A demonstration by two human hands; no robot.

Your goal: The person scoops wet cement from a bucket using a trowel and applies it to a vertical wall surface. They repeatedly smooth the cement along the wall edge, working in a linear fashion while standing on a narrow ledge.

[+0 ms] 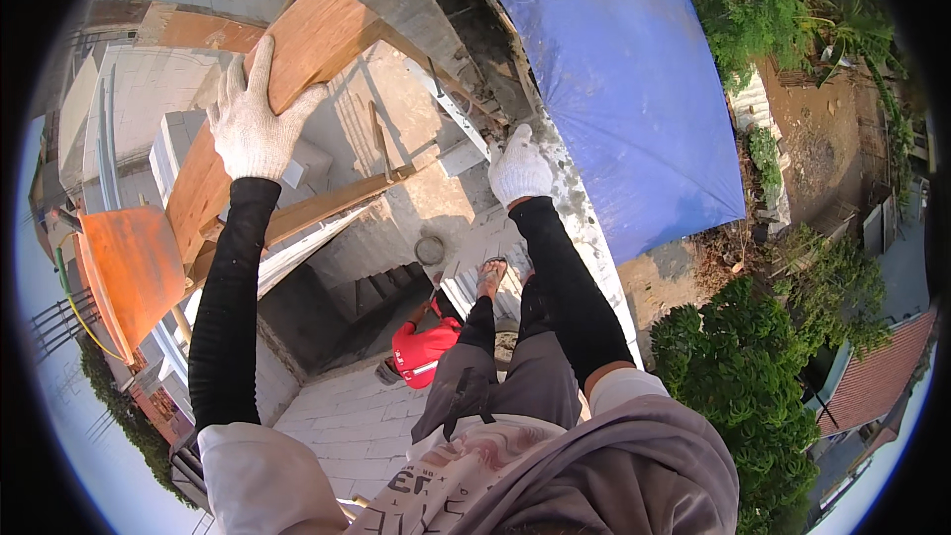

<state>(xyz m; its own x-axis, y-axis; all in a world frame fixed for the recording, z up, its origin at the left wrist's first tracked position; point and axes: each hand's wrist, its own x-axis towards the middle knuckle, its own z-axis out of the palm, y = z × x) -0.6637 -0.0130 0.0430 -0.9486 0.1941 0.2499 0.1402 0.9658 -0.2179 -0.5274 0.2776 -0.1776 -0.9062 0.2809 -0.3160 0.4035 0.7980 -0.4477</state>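
My left hand (256, 124), in a white knit glove, rests on a long reddish-brown wooden board (322, 45). Its fingers are spread over the face of the board and the thumb points out to the right. The board slants from the upper middle down to the left. My right hand (519, 168), also gloved, is at the top of a mortar-spotted wall (580, 200). Its fingers look curled in, with one reaching forward, and what they grip is hidden. Close to its left side ends a narrow white strip (454, 111).
A blue tarp (619, 79) spreads right of the wall. An orange panel-like piece (134, 272) stands at the left. Far below, a person in red (424, 349) is near a dark stair opening (337, 297). My bare foot (491, 277) is on light blocks high above. Trees (728, 386) grow at right.
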